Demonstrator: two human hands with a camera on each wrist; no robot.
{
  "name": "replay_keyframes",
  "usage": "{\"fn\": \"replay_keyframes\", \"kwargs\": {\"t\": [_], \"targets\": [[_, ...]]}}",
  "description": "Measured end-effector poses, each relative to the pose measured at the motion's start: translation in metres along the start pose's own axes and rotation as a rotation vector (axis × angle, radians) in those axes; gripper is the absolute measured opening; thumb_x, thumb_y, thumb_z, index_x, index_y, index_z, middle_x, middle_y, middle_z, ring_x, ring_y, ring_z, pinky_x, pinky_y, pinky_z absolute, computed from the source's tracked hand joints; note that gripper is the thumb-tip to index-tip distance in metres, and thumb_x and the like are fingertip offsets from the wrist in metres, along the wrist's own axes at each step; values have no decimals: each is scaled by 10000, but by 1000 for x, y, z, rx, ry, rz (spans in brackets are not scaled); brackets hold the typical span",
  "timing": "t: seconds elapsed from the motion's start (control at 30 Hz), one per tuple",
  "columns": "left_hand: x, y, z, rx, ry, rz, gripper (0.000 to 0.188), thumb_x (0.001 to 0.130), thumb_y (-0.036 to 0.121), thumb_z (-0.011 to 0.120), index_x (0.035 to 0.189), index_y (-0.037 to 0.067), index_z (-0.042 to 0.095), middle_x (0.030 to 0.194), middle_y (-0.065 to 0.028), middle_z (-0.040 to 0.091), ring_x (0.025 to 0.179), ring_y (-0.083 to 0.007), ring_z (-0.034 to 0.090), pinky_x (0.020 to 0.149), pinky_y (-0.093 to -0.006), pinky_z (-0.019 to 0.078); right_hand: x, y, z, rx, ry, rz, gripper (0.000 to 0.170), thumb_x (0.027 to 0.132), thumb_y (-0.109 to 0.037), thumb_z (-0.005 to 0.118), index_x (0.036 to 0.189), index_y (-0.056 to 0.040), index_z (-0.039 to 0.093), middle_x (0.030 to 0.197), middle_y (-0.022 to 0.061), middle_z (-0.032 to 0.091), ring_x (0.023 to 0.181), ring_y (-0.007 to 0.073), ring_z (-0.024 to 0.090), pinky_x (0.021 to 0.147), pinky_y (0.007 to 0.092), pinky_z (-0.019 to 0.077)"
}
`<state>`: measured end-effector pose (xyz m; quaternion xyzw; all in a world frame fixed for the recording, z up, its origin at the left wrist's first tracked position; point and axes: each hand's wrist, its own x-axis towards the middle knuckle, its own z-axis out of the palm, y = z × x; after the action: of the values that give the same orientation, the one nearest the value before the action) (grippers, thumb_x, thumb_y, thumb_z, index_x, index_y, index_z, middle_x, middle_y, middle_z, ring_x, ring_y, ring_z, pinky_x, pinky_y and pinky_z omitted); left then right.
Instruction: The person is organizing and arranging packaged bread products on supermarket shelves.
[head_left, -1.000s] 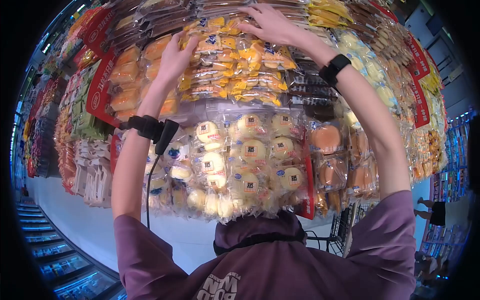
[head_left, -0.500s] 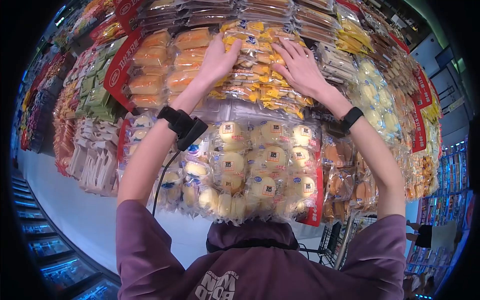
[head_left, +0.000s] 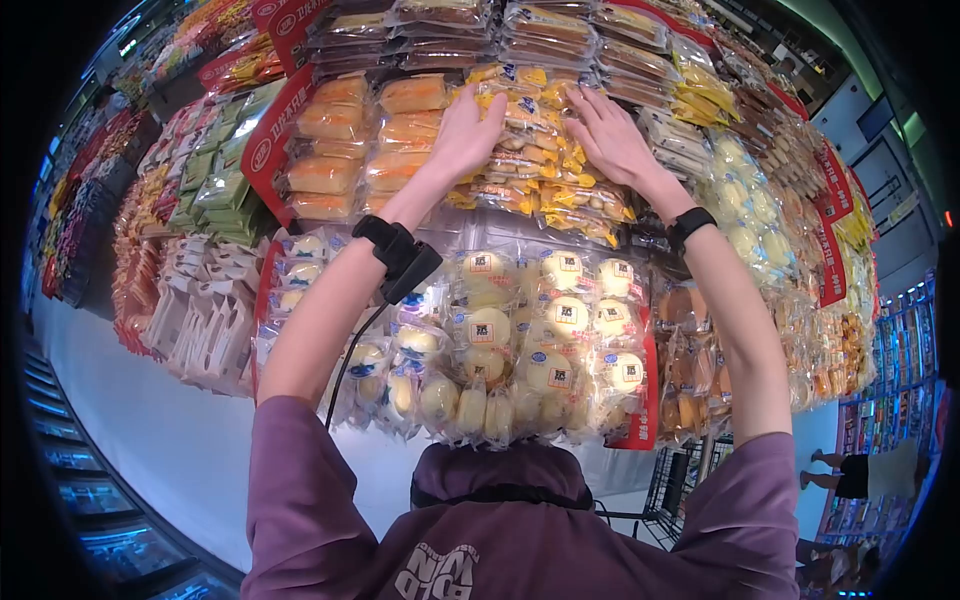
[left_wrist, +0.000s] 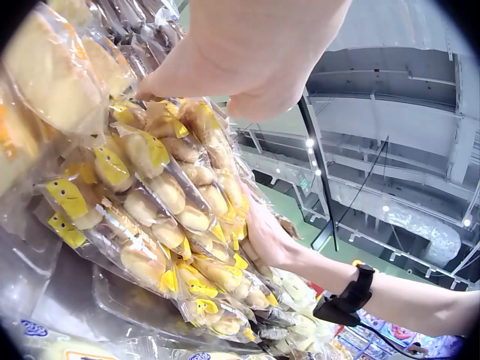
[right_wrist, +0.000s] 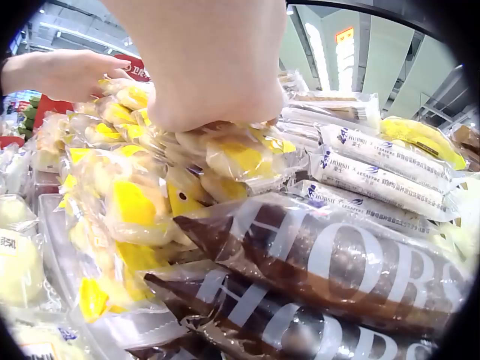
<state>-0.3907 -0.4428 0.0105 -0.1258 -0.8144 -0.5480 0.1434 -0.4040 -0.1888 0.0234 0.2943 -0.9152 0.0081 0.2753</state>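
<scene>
Stacked bread packets with yellow corners point(head_left: 535, 140) lie between my two hands. My left hand point(head_left: 465, 138) rests along the left side of this stack, fingers stretched away from me and thumb apart. On the opposite side, my right hand point(head_left: 617, 143) lies with its fingers extended over the packets' edge. In the left wrist view, the small rolls point(left_wrist: 172, 193) show through clear wrapping below the left hand point(left_wrist: 247, 56). The right wrist view has the right hand point(right_wrist: 214, 79) on top of the packets, its fingertips hidden behind it.
Orange-topped bread packets point(head_left: 325, 175) stand left of the stack. Round pale cakes point(head_left: 570, 318) fill the front row. Dark long packets marked HORS point(right_wrist: 337, 262) lie beside the right hand. Red signs point(head_left: 270, 150) divide the display, and a wire cart point(head_left: 670, 490) stands at its near edge.
Both hands came down from the stack's far end to its two sides, the right hand moving nearer. The view shifted, so the display sits further right and lower.
</scene>
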Motion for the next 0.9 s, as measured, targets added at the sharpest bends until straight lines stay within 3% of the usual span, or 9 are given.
{"fn": "replay_keyframes", "kwargs": {"t": [0.13, 0.17, 0.23, 0.27, 0.37, 0.5, 0.63, 0.77, 0.9], "targets": [[-3, 2, -3, 140, 169, 181, 730, 938, 464, 511, 1409, -74, 364, 1303, -297, 531, 1189, -331, 555, 1023, -384, 401, 2, -2, -15, 4, 3, 26, 588, 1006, -458, 340, 1435, -55, 355, 1443, 237, 401, 1329, 385, 390, 1120, 448, 286], [-5, 5, -5, 63, 115, 195, 671, 960, 405, 477, 1366, -119, 381, 1367, -312, 452, 1308, -401, 411, 1111, -419, 297, 3, -2, -19, 23, 40, 20, 582, 1005, -458, 341, 1428, -59, 364, 1441, 236, 404, 1326, 378, 395, 1120, 446, 286], [-14, 20, -15, 96, 100, 269, 652, 957, 397, 486, 1359, -109, 399, 1371, -311, 449, 1316, -399, 399, 1114, -417, 289, 2, -3, -29, 60, 111, 13, 569, 1004, -459, 344, 1415, -66, 381, 1438, 234, 410, 1321, 365, 406, 1120, 443, 286], [-15, 17, -17, 202, 175, 333, 598, 954, 430, 521, 1344, -22, 493, 1295, -208, 578, 1208, -292, 556, 1022, -368, 407, -2, -5, -38, 88, 141, -5, 510, 1004, -421, 389, 1374, -72, 440, 1423, 203, 446, 1304, 350, 428, 1113, 433, 301], [-60, 62, -44, 203, -179, 365, 514, 967, 390, 521, 1287, -10, 559, 1195, -190, 644, 1147, -244, 599, 996, -342, 426, -32, -39, -102, 13, 18, -86, 487, 1021, -374, 391, 1400, -69, 424, 1433, 190, 445, 1312, 358, 423, 1112, 431, 313], [-141, 117, -67, 203, -611, 228, 321, 975, 157, 501, 1234, -3, 602, 1024, -135, 710, 1019, -202, 664, 892, -320, 492, -107, -69, -171, 12, -65, -13, 442, 986, -347, 474, 1327, -66, 503, 1400, 164, 489, 1288, 343, 448, 1108, 437, 314], [-229, 122, -59, 42, -938, 364, 362, 821, -70, 519, 1144, 29, 650, 931, -133, 684, 890, -257, 659, 803, -377, 521, -204, -79, -233, 15, -103, 254, 334, 947, -209, 546, 1239, -50, 588, 1336, 133, 559, 1249, 332, 496, 1088, 442, 334], [-289, 125, -19, -133, -1086, 329, 309, 821, -69, 557, 1101, 25, 647, 1078, -112, 643, 971, -268, 613, 839, -383, 489, -322, -70, -256, 62, 117, 715, 335, 1014, -192, 427, 1237, -9, 597, 1299, 137, 596, 1233, 244, 530, 1060, 376, 369], [-332, 127, 50, -234, -1155, 191, 249, 873, -8, 579, 1112, 30, 640, 1082, -94, 644, 972, -262, 608, 877, -373, 468, -454, -69, -255, 77, 394, 1161, 331, 1033, -215, 434, 1207, 11, 602, 1148, 109, 636, 1065, 185, 573, 981, 334, 416]]}}
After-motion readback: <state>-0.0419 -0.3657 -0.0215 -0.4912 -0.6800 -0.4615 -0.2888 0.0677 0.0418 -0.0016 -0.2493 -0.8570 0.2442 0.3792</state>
